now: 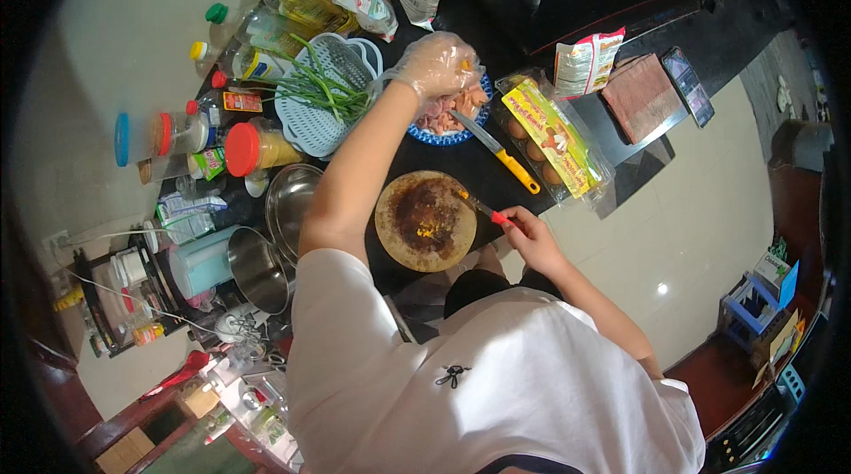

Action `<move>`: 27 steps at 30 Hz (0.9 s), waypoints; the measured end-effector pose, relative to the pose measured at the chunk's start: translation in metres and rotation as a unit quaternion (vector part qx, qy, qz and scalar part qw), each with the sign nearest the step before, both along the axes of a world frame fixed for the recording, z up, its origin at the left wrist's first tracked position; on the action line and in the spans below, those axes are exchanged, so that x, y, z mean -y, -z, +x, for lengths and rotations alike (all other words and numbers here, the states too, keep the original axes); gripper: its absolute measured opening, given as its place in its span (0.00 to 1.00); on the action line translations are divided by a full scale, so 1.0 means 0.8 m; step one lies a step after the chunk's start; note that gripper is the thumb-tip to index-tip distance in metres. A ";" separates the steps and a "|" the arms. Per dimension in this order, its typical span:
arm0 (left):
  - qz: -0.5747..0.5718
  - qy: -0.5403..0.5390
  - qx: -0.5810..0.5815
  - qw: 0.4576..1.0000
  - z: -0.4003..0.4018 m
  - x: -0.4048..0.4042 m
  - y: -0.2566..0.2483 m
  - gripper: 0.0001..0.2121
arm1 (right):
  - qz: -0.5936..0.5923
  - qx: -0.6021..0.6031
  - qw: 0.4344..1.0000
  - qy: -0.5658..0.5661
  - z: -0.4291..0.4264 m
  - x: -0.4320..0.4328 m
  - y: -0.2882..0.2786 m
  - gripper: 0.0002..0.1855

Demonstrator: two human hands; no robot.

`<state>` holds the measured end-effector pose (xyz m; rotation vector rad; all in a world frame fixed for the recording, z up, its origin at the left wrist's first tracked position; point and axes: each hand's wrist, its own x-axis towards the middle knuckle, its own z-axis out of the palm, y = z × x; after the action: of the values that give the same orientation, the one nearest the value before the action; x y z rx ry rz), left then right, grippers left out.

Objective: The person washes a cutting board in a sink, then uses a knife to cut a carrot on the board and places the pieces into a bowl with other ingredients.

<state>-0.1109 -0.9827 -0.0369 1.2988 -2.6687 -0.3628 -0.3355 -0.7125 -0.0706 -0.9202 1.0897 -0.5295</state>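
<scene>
My left hand (442,65), in a clear plastic glove, is above a blue-rimmed plate (487,116) of chopped pinkish meat (452,113). Its fingers are curled, with a little chopped orange food (465,65) showing at them. In my right hand (532,238) is the red handle of a small knife (500,217). The blade reaches over a round wooden chopping board (399,221), with orange bits at its tip. More orange bits (427,230) lie on the dark-stained middle of the board. A yellow-handled knife (515,168) rests with its blade tip on the plate.
Left of the plate, green onions (326,85) lie across a light-blue colander (292,118). Oil bottles (309,2), a red-lidded jar (256,149) and steel bowls (259,271) line the left. An egg carton (555,138), cloth (641,98) and phone (688,85) sit right, below the gas stove (618,5).
</scene>
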 end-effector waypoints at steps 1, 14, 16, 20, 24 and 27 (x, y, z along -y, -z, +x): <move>0.016 0.008 -0.020 1.000 0.005 0.002 -0.001 0.16 | -0.002 0.002 1.000 0.001 -0.001 0.002 0.001 0.10; 0.073 -0.085 -0.020 0.994 0.031 0.037 0.012 0.16 | 0.005 0.006 1.000 -0.026 0.004 0.004 -0.005 0.10; 0.097 -0.087 0.012 0.991 0.032 0.041 0.011 0.16 | 0.002 0.000 1.000 -0.022 0.002 0.001 -0.003 0.11; 0.147 -0.097 0.064 0.982 0.032 0.048 0.007 0.17 | -0.006 0.012 1.000 -0.005 0.000 -0.001 -0.001 0.11; 0.139 -0.090 0.062 0.984 0.032 0.049 0.007 0.17 | 0.006 0.008 1.000 -0.009 -0.001 -0.001 -0.003 0.11; 0.116 -0.100 0.051 0.987 0.033 0.047 0.001 0.16 | -0.002 -0.002 1.000 -0.014 -0.001 0.000 -0.006 0.10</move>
<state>-0.0847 -1.0203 -0.0374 1.6795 -2.6046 -0.6086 -0.3365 -0.7127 -0.0657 -0.9396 1.0774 -0.5078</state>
